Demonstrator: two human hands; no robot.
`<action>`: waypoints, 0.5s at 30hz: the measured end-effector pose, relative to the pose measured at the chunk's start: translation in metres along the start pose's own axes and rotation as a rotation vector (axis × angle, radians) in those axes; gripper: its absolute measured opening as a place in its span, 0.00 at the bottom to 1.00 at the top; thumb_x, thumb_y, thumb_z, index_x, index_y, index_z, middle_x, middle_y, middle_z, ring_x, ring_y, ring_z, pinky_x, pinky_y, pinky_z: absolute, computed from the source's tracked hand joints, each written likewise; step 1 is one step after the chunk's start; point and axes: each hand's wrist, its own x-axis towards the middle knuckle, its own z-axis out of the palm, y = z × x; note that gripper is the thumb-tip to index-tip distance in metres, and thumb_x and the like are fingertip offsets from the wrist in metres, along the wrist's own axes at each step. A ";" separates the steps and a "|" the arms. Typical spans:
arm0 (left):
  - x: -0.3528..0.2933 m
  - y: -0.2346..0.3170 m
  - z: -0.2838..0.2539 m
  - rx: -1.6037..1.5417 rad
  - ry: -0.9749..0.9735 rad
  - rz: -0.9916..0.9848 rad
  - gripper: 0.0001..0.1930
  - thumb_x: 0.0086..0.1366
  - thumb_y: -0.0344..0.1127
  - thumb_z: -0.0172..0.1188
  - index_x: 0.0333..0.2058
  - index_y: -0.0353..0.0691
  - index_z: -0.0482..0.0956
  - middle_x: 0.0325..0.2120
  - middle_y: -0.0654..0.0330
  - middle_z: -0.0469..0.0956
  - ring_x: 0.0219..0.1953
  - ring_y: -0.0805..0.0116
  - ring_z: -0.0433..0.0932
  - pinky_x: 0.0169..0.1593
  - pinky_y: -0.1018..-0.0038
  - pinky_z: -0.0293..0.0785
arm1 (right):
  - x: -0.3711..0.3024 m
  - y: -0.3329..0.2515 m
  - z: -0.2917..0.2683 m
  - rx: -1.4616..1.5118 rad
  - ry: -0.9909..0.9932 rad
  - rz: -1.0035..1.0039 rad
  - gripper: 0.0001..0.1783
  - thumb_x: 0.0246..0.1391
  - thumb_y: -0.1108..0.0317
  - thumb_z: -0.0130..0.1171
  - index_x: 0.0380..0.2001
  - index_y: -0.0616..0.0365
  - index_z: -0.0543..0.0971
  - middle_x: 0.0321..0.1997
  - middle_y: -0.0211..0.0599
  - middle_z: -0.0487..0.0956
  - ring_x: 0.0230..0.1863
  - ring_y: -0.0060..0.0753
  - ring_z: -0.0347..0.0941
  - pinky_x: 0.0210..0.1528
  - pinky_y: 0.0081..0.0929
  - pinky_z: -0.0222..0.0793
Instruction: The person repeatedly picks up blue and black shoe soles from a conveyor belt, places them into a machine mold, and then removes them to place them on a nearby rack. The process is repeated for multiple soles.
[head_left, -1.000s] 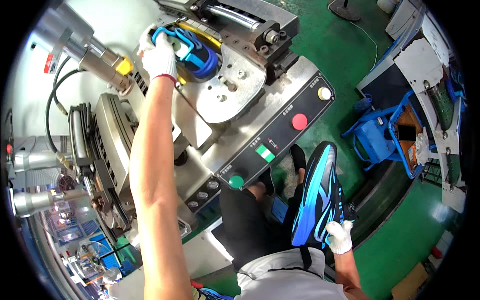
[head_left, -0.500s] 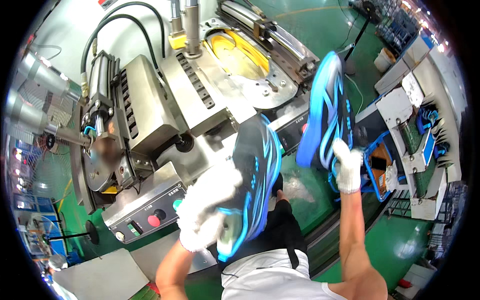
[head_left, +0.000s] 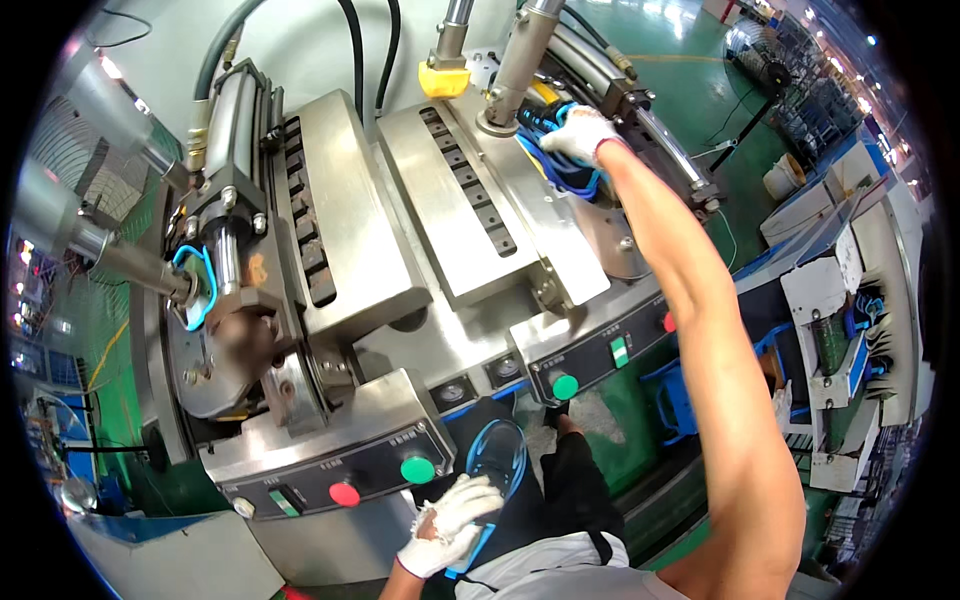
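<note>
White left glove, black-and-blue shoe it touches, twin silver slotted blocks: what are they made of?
White left glove: likely knit yarn, matte; surface looks fuzzy.
Black-and-blue shoe: perhaps textile, with smooth synthetic blue edging, judging by its even colour; weave unresolved.
Twin silver slotted blocks: metal, probably steel, satin finish; broad soft reflections.

At lower centre, a white glove (head_left: 455,525) and a dark shoe (head_left: 497,455) edged blue; at upper centre, a red-cuffed glove (head_left: 580,136), a blue-and-black shoe (head_left: 562,178), a yellow block (head_left: 444,80); lower left, a black panel (head_left: 380,487).

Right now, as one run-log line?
left grip: holding shoe | right grip: on other shoe at machine, closure unclear
</note>
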 end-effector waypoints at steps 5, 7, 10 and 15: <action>-0.007 -0.016 -0.003 -0.067 0.011 0.016 0.25 0.57 0.26 0.62 0.57 0.42 0.81 0.55 0.49 0.81 0.66 0.43 0.75 0.74 0.46 0.63 | -0.007 -0.013 0.011 0.021 -0.003 -0.011 0.39 0.46 0.41 0.70 0.53 0.62 0.85 0.58 0.56 0.84 0.59 0.51 0.82 0.60 0.40 0.77; -0.004 -0.019 -0.006 -0.059 -0.019 0.010 0.26 0.58 0.26 0.61 0.58 0.41 0.80 0.56 0.49 0.81 0.66 0.43 0.74 0.74 0.45 0.63 | -0.003 -0.008 0.004 0.016 -0.079 -0.016 0.40 0.48 0.40 0.68 0.54 0.62 0.84 0.59 0.56 0.83 0.59 0.51 0.82 0.61 0.40 0.77; 0.004 0.000 -0.011 -0.003 -0.034 -0.061 0.31 0.50 0.22 0.59 0.57 0.39 0.80 0.58 0.50 0.81 0.69 0.44 0.73 0.75 0.48 0.63 | -0.004 0.005 0.004 0.023 -0.030 -0.112 0.44 0.48 0.35 0.67 0.56 0.62 0.83 0.57 0.57 0.84 0.58 0.50 0.83 0.60 0.40 0.77; 0.010 0.005 -0.002 0.110 -0.051 -0.035 0.30 0.52 0.23 0.63 0.58 0.39 0.80 0.58 0.48 0.80 0.67 0.44 0.73 0.74 0.50 0.65 | -0.103 0.000 -0.019 0.188 0.266 -0.186 0.50 0.58 0.35 0.61 0.68 0.67 0.71 0.62 0.61 0.80 0.64 0.57 0.78 0.67 0.43 0.71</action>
